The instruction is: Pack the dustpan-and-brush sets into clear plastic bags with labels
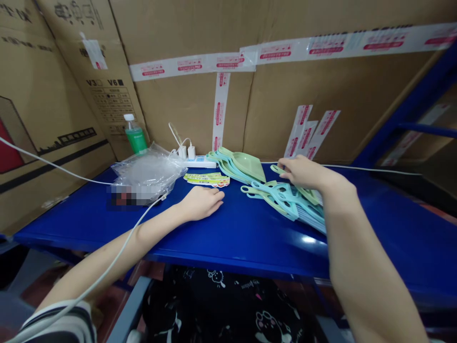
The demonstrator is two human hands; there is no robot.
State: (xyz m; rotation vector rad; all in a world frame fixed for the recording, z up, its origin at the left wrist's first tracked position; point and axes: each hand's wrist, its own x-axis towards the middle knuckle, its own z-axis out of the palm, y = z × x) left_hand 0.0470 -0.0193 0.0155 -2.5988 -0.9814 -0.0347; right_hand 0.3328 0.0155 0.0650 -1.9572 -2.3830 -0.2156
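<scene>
My right hand is closed, its fingertips on the pale green handle of a small hand brush at the back of a pile. Under and before it lie more turquoise and green hand brushes, heaped over one another, their bristles toward my right forearm. My left hand rests on the blue table, fingers loosely bent and a little apart, with nothing visible in it. Just beyond it is a small stack of yellow-green printed labels. Several nested dustpans, green and turquoise, lie between the hands, farther back.
A crumpled clear plastic bag sits at the left, with a green-liquid bottle behind it. A white power strip with plugged chargers stands at the back. A white cable crosses my left forearm. Cardboard walls enclose the back and left.
</scene>
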